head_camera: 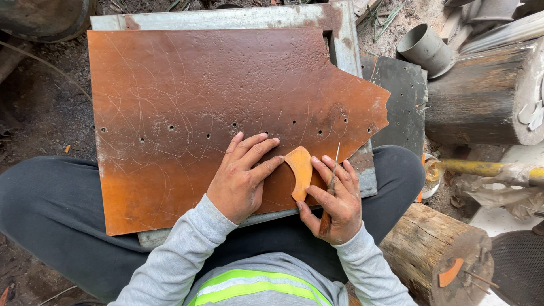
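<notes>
Head view straight down onto a seated person's lap. A big rusty-orange metal sheet point(198, 113) fills most of the upper and middle frame, scratched all over, with a row of small punched holes across its middle. It lies on a grey metal frame point(340, 39) that sticks out along the top and right edges, and both rest across the person's dark-trousered legs.

Just below the middle of the frame, the left hand point(241, 178) lies flat on the sheet, fingers spread a little and pointing to the upper right, fingertips touching the left edge of a small curved orange template piece point(300, 170). That piece lies on the sheet's lower right part, right between the two hands.

The right hand point(334, 198) has its grip closed around a thin pointed scribing tool point(331, 187) with a brownish handle, metal tip pointing up, while its thumb and fingertips touch the template's right side.

Lower right there's a log stump point(436, 249) with another small orange curved piece point(450, 273) on its cut end. Upper right: a grey pipe section point(425, 48) and a larger log point(481, 96).
</notes>
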